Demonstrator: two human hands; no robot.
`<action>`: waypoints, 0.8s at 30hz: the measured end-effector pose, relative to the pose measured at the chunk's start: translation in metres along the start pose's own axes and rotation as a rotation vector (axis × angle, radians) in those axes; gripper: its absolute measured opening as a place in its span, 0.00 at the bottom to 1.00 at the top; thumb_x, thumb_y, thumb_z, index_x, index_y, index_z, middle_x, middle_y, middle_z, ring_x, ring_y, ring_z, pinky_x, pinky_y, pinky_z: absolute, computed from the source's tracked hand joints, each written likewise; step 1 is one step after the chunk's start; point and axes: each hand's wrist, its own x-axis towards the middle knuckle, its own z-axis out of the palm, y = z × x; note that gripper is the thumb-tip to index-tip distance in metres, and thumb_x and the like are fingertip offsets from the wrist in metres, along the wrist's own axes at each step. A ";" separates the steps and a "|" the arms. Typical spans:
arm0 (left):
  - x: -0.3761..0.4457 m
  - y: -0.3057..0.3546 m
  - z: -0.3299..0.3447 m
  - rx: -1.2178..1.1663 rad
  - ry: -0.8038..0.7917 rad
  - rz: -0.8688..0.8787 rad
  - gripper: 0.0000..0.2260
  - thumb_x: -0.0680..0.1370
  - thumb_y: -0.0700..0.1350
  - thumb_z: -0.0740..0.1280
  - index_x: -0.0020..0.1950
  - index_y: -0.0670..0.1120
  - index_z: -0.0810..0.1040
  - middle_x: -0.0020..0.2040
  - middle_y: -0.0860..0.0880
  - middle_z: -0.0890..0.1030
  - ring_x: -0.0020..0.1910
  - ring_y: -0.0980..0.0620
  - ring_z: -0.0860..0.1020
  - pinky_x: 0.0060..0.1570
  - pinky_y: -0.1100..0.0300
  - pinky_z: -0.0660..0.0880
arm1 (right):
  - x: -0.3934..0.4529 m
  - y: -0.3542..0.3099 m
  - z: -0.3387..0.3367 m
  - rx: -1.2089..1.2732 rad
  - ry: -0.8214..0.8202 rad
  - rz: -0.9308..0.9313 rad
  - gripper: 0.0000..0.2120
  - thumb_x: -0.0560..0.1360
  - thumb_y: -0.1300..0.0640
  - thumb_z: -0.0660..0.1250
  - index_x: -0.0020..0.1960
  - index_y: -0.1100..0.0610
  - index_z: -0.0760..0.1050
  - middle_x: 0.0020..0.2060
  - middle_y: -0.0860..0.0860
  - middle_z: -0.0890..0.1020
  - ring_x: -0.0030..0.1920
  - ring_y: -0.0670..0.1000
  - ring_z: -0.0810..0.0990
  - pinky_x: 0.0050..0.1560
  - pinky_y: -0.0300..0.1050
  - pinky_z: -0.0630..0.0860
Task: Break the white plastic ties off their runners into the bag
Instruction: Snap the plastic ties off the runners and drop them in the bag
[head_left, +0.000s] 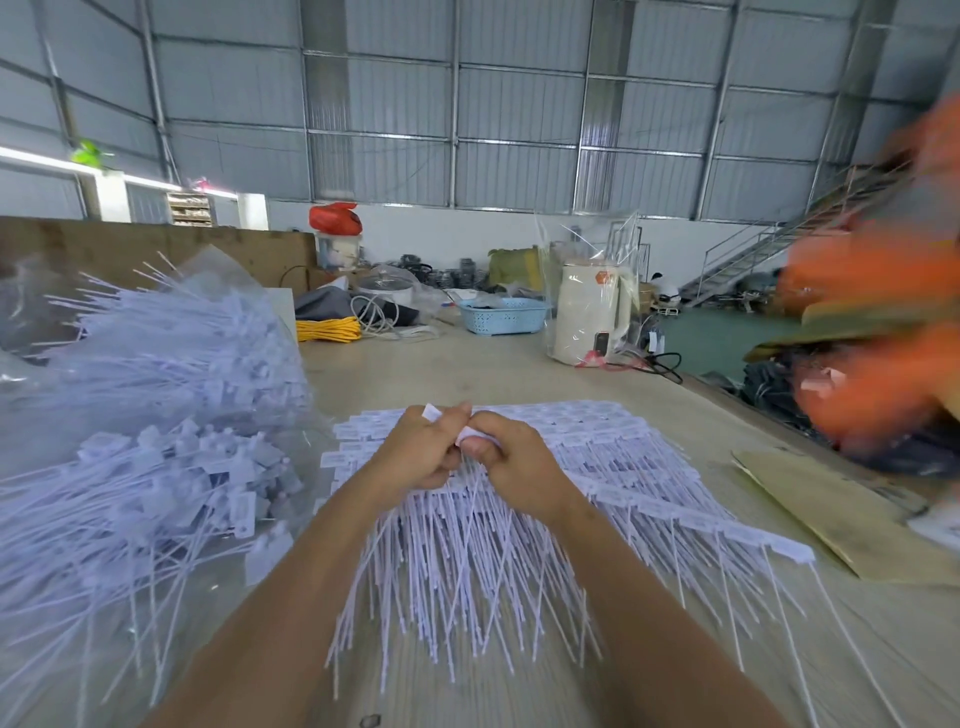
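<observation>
White plastic ties (519, 499) lie in a broad layered stack on the tabletop (467, 364), straight in front of the person, label heads away and thin tails fanned toward the body. Both hands meet above the far middle of that stack. The left hand (415, 449) is curled round a small white tag end that pokes up above its knuckles, and the right hand (511, 460) pinches a white piece between thumb and fingers just beside it, so the two grips almost touch. The runner itself cannot be made out under the fingers.

The step in hand looks like snapping one tie free. To do it well, the person would keep the two grips close at the joint, bend sharply rather than pull, and let the long tail hang loose so it does not drag neighbours out of the stack.

The clear bag (156, 395) of loose ties sits to the left, mouth toward the person, near the stack. A freed tie wants a short sideways drop into that mouth, tail first, since tails already spill over its edge.
</observation>
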 end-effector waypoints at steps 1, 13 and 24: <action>-0.001 0.001 -0.002 -0.024 -0.033 -0.017 0.18 0.82 0.48 0.59 0.33 0.46 0.66 0.21 0.53 0.61 0.17 0.57 0.57 0.18 0.70 0.54 | 0.000 -0.001 -0.001 -0.004 -0.012 -0.015 0.07 0.78 0.65 0.61 0.51 0.65 0.76 0.41 0.61 0.79 0.41 0.58 0.75 0.44 0.48 0.70; 0.003 0.010 -0.012 -0.429 -0.052 0.047 0.14 0.82 0.52 0.55 0.44 0.46 0.72 0.32 0.49 0.72 0.17 0.60 0.58 0.16 0.70 0.54 | 0.001 -0.018 -0.045 0.217 0.252 -0.049 0.08 0.78 0.59 0.62 0.40 0.53 0.71 0.37 0.45 0.71 0.37 0.37 0.69 0.39 0.28 0.65; 0.002 -0.006 0.026 -0.046 -0.008 0.018 0.15 0.79 0.55 0.62 0.39 0.47 0.72 0.24 0.52 0.72 0.20 0.58 0.68 0.20 0.70 0.61 | -0.002 -0.001 -0.023 0.001 0.041 0.012 0.19 0.68 0.65 0.73 0.57 0.60 0.73 0.51 0.51 0.70 0.43 0.34 0.70 0.44 0.25 0.65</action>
